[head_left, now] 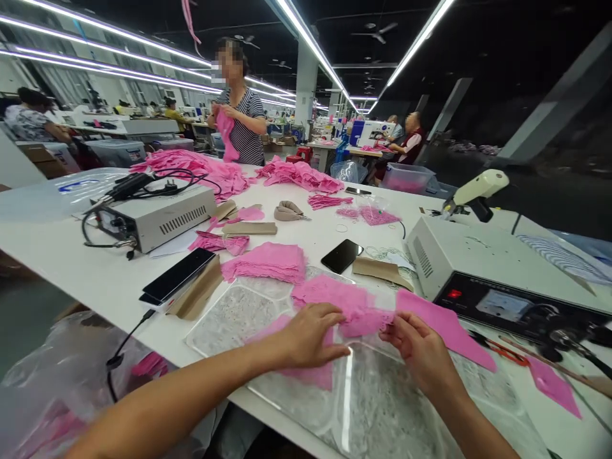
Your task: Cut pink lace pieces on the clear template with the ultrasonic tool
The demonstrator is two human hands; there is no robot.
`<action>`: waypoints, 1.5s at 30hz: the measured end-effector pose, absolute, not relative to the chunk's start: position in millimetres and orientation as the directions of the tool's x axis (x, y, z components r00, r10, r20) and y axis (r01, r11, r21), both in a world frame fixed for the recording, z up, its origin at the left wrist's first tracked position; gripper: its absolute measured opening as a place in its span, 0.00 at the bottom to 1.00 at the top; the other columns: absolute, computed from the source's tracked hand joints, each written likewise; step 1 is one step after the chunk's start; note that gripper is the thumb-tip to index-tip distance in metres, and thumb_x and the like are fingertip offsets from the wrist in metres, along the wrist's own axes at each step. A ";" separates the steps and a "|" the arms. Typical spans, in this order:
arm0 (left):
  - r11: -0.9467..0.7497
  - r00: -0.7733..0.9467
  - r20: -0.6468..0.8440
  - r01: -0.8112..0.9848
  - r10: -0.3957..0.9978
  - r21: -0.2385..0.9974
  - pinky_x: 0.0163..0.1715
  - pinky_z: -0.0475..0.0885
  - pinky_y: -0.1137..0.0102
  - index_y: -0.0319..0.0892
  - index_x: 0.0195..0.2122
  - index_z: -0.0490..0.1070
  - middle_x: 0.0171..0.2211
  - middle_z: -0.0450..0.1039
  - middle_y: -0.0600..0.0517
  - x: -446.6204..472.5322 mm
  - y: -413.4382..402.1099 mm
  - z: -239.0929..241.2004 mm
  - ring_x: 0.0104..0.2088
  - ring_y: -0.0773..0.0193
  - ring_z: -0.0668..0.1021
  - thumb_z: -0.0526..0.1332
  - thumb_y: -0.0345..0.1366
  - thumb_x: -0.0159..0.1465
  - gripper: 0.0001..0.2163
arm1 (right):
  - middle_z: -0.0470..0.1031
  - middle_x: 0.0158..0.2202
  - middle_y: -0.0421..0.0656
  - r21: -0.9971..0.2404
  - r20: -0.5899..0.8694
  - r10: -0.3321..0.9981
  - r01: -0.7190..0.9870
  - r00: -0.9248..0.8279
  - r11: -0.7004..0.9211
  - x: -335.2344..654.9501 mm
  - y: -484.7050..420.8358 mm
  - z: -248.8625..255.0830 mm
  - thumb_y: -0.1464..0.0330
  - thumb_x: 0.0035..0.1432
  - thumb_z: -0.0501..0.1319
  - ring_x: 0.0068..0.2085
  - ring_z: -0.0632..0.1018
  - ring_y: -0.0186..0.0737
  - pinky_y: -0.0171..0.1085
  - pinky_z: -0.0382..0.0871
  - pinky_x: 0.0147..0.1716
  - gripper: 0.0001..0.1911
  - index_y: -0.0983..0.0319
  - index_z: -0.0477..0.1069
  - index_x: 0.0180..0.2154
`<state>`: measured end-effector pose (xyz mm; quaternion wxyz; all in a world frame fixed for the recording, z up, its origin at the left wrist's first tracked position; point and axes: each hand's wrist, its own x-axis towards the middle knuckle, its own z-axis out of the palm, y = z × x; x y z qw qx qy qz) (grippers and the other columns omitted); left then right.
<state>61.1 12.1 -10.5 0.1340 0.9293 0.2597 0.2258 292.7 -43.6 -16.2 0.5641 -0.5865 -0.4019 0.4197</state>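
Note:
My left hand (310, 335) rests on a pink lace fabric piece (351, 306), fingers curled and pinching its edge over a clear plastic sheet (373, 401) on the white table (71, 255). My right hand (421, 347) pinches the same pink piece from the right, where a plain pink triangular part (449, 328) sticks out. A stack of pink lace pieces (268, 261) lies just beyond my hands.
A grey machine box (478, 268) with a white handheld tool (475, 188) stands at right, another box (153, 217) at left. Two black phones (342, 255) (179, 274), cardboard strips and pink fabric piles (296, 173) lie around. A person in a striped shirt (243, 121) stands across the table.

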 end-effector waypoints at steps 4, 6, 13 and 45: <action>-0.896 0.860 0.330 0.272 0.390 0.351 0.55 0.66 0.58 0.41 0.45 0.72 0.49 0.75 0.46 96.1 -5.9 -20.1 0.51 0.54 0.75 0.67 0.40 0.61 0.14 | 0.72 0.22 0.42 -0.976 -0.207 0.908 -0.006 0.365 -0.220 326.5 -109.5 -28.7 0.51 0.43 0.69 0.22 0.73 0.38 0.37 0.71 0.22 0.22 0.62 0.71 0.29; -0.916 0.895 0.315 0.200 0.316 0.349 0.56 0.63 0.58 0.41 0.41 0.72 0.45 0.76 0.48 103.2 -10.0 -23.3 0.49 0.57 0.76 0.65 0.34 0.62 0.07 | 0.69 0.19 0.38 -0.956 -0.206 0.878 0.102 0.433 -0.275 340.1 -138.7 -31.4 0.52 0.47 0.67 0.20 0.69 0.35 0.34 0.65 0.19 0.20 0.62 0.73 0.31; -0.916 0.898 0.250 0.295 0.363 0.273 0.45 0.67 0.59 0.39 0.47 0.70 0.42 0.73 0.45 128.1 -7.2 -22.5 0.44 0.54 0.74 0.64 0.36 0.62 0.13 | 0.74 0.33 0.42 -0.703 0.177 0.922 0.700 0.345 -0.127 339.7 -141.3 -26.6 0.57 0.55 0.60 0.24 0.70 0.35 0.37 0.66 0.27 0.15 0.59 0.73 0.40; -0.988 0.946 0.305 -0.136 -0.108 0.071 0.60 0.59 0.60 0.39 0.47 0.70 0.47 0.75 0.47 123.0 -37.8 -6.8 0.50 0.59 0.73 0.50 0.30 0.72 0.11 | 0.74 0.35 0.43 -0.596 0.232 0.973 0.790 -0.004 0.145 331.9 -158.9 -21.1 0.72 0.63 0.51 0.33 0.76 0.37 0.35 0.70 0.33 0.12 0.57 0.73 0.37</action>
